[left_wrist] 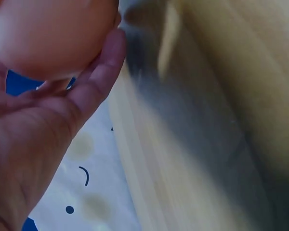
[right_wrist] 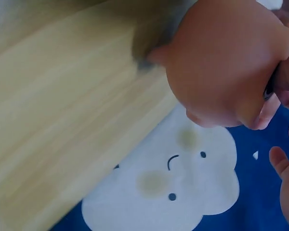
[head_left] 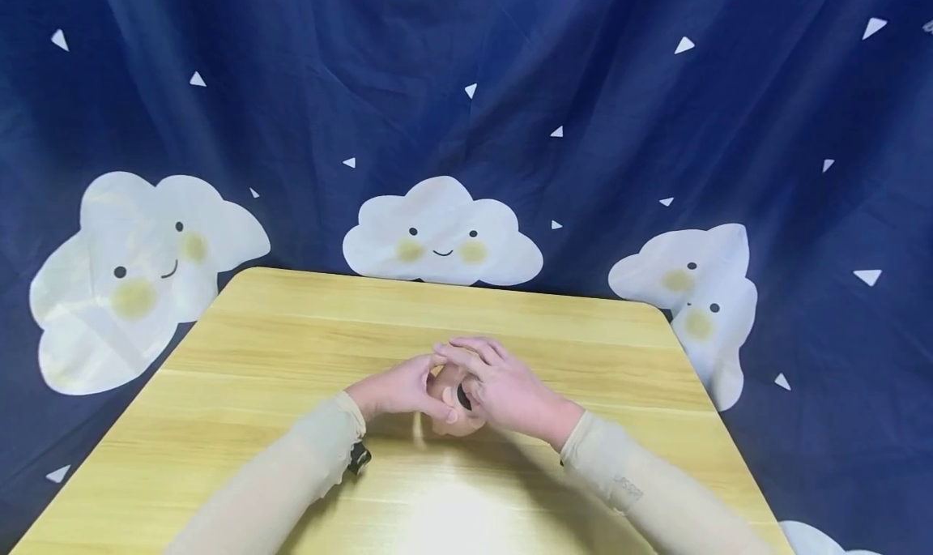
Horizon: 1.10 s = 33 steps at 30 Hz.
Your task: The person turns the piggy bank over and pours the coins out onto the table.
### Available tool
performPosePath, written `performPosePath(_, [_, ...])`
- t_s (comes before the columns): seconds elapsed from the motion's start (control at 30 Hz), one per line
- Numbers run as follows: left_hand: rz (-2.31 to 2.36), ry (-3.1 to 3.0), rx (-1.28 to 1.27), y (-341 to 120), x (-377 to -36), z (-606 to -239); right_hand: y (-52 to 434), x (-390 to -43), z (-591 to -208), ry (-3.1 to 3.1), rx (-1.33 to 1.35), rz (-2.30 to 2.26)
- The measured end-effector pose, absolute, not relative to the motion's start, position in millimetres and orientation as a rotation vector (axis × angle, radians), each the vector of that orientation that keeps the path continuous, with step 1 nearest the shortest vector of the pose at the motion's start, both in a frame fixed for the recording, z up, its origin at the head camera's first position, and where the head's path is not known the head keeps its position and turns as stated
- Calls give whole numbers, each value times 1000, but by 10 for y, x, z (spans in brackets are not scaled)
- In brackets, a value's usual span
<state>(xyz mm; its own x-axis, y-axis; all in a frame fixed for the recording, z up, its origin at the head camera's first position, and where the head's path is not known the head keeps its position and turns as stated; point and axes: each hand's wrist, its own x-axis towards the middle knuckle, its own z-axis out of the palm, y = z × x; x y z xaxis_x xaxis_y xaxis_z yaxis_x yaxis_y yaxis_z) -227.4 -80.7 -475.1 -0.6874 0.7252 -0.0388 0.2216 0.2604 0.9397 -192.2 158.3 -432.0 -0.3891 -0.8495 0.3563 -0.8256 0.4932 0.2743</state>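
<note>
A round, smooth pinkish-tan piggy bank (head_left: 461,425) with small stubby nubs is held just above the table. My left hand (head_left: 399,389) grips it from the left, thumb on the near side. In the left wrist view, the fingers curl under the ball-like body (left_wrist: 53,36). From the right comes my right hand (head_left: 519,397), its fingertips at a black round plug (head_left: 464,396) in the bank. The right wrist view shows a digit against the dark plug edge (right_wrist: 269,90) while other fingers stand off the body. The right hand partly hides the plug.
The light wood-grain table (head_left: 240,425) extends around both hands. Behind it hangs a dark blue curtain (head_left: 408,69) with white clouds and triangles. A small black object (head_left: 359,458) shows at the left wrist.
</note>
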Motion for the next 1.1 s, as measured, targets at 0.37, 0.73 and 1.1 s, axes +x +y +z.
performPosePath(0.37, [1421,2073,823,-870,-2283,-4705,1585,-1894,-4154,-2174,1443,-204])
performPosePath(0.73, [1503,2051,706,-882,-2271,-4724,1650,-1984,-4208,-2385,1251,80])
performPosePath(1.1, [1464,2092,724,-867,-2272,-4716,1661,-1945,-4236,-2202,1352,-193])
